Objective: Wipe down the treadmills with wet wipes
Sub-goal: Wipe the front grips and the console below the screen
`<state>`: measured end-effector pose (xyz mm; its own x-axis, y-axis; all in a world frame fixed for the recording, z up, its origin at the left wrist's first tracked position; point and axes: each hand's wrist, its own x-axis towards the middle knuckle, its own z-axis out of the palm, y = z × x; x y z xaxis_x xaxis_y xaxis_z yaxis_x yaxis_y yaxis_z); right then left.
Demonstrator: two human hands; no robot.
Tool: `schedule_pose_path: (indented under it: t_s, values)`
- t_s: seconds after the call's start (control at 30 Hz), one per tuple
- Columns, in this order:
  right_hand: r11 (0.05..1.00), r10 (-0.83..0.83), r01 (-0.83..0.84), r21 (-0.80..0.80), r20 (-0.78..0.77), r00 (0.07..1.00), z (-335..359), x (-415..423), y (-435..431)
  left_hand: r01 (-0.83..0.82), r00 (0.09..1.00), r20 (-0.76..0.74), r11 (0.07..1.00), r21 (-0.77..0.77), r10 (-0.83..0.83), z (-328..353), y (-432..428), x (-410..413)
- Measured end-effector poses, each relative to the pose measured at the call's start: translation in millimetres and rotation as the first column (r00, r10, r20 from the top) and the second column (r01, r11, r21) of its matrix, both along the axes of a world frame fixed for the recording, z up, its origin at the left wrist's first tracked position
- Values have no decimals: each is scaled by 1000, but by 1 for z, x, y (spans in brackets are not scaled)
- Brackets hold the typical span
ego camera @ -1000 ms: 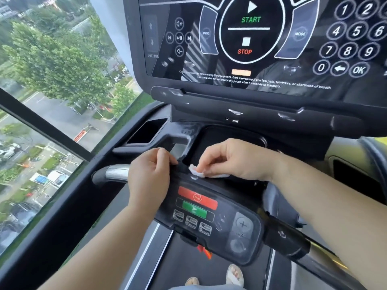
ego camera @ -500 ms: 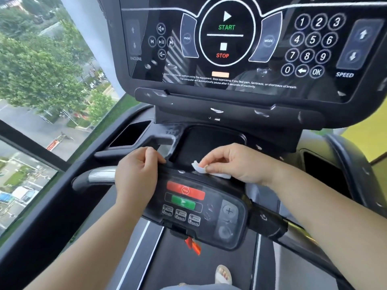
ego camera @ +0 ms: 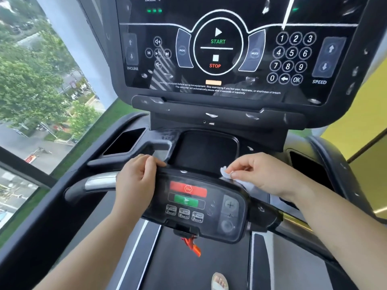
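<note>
**A:** Where's the wipe?

**B:** In the right hand (ego camera: 265,174). Its thumb and fingertips pinch the white wipe (ego camera: 226,174). A crumpled corner sticks out just past the fingertips, toward the left hand, and the rest runs back beneath the palm.

**A:** Is it touching the treadmill (ego camera: 219,120)?

**B:** Yes. It lies on the top right corner of the small control panel (ego camera: 211,208), directly under that hand.

**A:** And the other hand?

**B:** The left hand (ego camera: 136,181) grips the panel's opposite end, with its fingers curled over the top edge. A silver-and-black handlebar (ego camera: 97,183) runs off from its outer side.

**A:** What sits between the two hands?

**B:** The panel's face, a little nearer the person than either hand. It has a red stop button (ego camera: 188,189) with a green button (ego camera: 186,200) just below it. Beyond the fingertips there is a shallow dark tray (ego camera: 207,151). Above that is the big screen (ego camera: 219,55), showing START, STOP and a number pad.

**A:** Anything lower than the hands?

**B:** An orange clip (ego camera: 193,246) hangs from the panel's bottom edge over the dark belt (ego camera: 188,273). A foot (ego camera: 218,281) shows at the very bottom of the view.

**A:** And out past the left hand?

**B:** A window (ego camera: 31,84), with trees and a street far below.
</note>
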<state>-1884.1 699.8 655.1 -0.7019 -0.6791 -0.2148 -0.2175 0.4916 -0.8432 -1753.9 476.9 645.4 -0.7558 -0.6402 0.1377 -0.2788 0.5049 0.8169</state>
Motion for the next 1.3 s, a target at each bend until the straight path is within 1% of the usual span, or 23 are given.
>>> schedule_pose_path:
  t_s: [0.13,0.27,0.33,0.4,0.47,0.53,0.63,0.77,0.87,0.9,0.97,1.07,1.17,1.27,1.3]
  values:
    - [999,32,-32,2,35,999,20,8,0,13,1000,-4,1000,-15,-13,0,-2,-1]
    - [998,56,-56,9,13,998,27,12,-24,71,997,-7,997,2,-71,-3,-6,3]
    - [998,63,-63,2,21,998,29,14,-24,140,990,-8,989,-47,-141,-4,-12,6]
    - [998,68,-68,-14,42,997,31,17,-17,215,976,-1,968,-130,-217,-7,-18,9]
    - [997,67,-65,-36,52,996,31,19,-15,254,965,-12,947,-199,-261,-10,-23,9]
    - [996,72,-70,-51,34,997,31,20,-23,273,958,-27,932,-238,-287,-12,-24,8]
    - [989,99,-96,-109,23,995,33,24,-49,298,946,-47,920,-254,-320,-13,-26,8]
    - [981,141,-149,-121,-71,987,38,29,-63,302,944,-59,919,-253,-326,-15,-28,8]
    - [977,200,-213,-31,-238,950,42,28,-42,314,941,-45,917,-247,-335,-17,-29,8]
    - [976,209,-220,-10,-266,941,44,29,-34,317,940,-43,915,-249,-338,-17,-30,8]
    - [979,193,-204,-9,-283,939,48,33,-27,315,940,-49,912,-262,-339,-18,-31,8]
    - [984,155,-176,-41,-310,938,49,37,-38,322,934,-54,898,-299,-353,-17,-31,7]
    - [987,142,-158,-15,-356,924,49,41,-60,322,933,-56,896,-306,-355,-18,-31,7]
    - [995,84,-96,-19,-346,935,50,48,-72,321,930,-70,891,-322,-360,-17,-31,7]
    - [996,84,-92,-3,-375,923,49,50,-72,320,930,-72,890,-324,-360,-17,-31,7]
